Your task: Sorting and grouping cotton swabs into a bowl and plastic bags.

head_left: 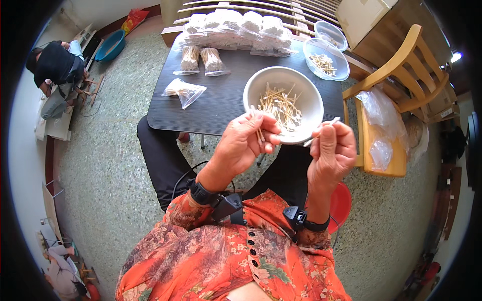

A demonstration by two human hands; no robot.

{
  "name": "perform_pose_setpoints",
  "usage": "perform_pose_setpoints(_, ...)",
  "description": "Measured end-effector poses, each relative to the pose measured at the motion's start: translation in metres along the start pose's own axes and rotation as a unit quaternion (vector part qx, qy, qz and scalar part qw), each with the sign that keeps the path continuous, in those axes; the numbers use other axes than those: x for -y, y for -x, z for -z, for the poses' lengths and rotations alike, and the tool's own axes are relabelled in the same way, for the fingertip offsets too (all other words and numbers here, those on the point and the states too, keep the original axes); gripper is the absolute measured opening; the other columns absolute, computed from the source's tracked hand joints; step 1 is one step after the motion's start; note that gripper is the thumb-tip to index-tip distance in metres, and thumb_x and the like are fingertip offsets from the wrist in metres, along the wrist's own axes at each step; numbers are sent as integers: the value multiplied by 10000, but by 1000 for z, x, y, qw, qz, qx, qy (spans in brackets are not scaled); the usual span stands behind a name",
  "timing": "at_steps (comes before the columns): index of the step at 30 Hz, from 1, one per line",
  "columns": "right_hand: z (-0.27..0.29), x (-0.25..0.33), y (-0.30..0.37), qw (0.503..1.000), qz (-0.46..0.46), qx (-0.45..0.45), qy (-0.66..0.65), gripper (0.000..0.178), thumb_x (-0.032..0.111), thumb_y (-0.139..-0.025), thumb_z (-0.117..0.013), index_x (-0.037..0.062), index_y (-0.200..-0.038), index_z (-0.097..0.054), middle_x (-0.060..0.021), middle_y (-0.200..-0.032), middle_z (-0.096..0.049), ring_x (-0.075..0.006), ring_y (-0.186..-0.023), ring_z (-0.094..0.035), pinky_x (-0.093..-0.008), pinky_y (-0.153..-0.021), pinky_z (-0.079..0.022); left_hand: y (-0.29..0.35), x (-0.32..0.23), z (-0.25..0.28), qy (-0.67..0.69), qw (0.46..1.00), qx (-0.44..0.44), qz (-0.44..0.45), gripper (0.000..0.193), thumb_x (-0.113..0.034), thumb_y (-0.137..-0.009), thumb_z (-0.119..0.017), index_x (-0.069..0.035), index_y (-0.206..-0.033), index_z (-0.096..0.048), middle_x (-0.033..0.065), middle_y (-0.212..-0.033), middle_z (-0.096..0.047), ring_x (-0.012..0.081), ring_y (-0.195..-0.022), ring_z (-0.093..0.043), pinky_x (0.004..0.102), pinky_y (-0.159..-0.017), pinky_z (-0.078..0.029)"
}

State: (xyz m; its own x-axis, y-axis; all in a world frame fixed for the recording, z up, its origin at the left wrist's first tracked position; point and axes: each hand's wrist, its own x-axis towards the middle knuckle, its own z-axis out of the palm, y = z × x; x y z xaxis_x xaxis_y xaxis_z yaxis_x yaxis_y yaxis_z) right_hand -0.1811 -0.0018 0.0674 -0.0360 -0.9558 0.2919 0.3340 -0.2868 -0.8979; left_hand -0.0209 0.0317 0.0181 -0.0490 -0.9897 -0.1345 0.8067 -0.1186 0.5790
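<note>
Over the near left rim of a light grey bowl (249, 90), my left hand (246, 138) is closed on a few cotton swabs, their sticks and white tips showing between the fingers. Beside the bowl's right rim, my right hand (332, 150) pinches a swab between thumb and forefinger, with a white tip poking out on each side. Inside the bowl lies a loose heap of cotton swabs (281, 105) with pale wooden sticks. A small clear bag of swabs (184, 92) lies on the dark table (216, 113), left of the bowl.
Two upright bundles of bagged swabs (201, 60) stand behind, before a pile of filled bags (236, 27). A clear plastic bowl (326, 60) holds more swabs at far right. Plastic bags (381, 125) lie on a wooden chair (386, 163). Another person (57, 65) sits far left.
</note>
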Motion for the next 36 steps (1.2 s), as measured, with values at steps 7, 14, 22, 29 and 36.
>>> perform_pose_setpoints(7,6,-8,-34,976,194,-15,101,155,52,-851,-653,-2,-972,-572,-82,-857,-639,-52,-634,-554,-179,-522,-430,6,-11,-7,-63,988,-95,-104,301,-254,-961,-487,26,-1026,-575,48,-708,-575,150,-624,-594,264,-508,-479)
perform_pose_setpoints(14,4,-25,-59,856,211,96,462,116,39,-757,-690,34,-867,-651,-101,-816,-622,-226,-681,-618,-320,-578,-488,7,-18,-4,-17,980,-172,-97,242,-226,-969,-474,-6,-1006,-567,-38,-635,-372,57,-496,-370,202,-411,-311)
perform_pose_setpoints(22,-6,-62,-82,746,198,323,548,62,92,-725,-690,94,-779,-661,-77,-783,-561,-264,-719,-604,-362,-625,-488,1,-19,5,-1,980,-178,-91,220,-201,-971,-461,-8,-988,-566,-42,-635,-357,35,-473,-308,183,-395,-253)
perform_pose_setpoints(29,6,-63,-101,854,98,277,429,50,21,-742,-683,42,-787,-676,-87,-751,-619,-178,-625,-608,-284,-599,-494,0,-21,8,7,980,-174,-98,231,-207,-974,-450,-7,-982,-566,-34,-647,-373,40,-480,-308,188,-408,-260)
perform_pose_setpoints(36,10,-44,-92,886,64,172,426,292,-12,-717,-707,31,-994,-628,-70,-780,-626,-163,-615,-593,-271,-579,-491,-2,-15,11,7,981,-174,-86,226,-207,-970,-458,-10,-971,-569,-32,-644,-379,41,-477,-313,191,-406,-266)
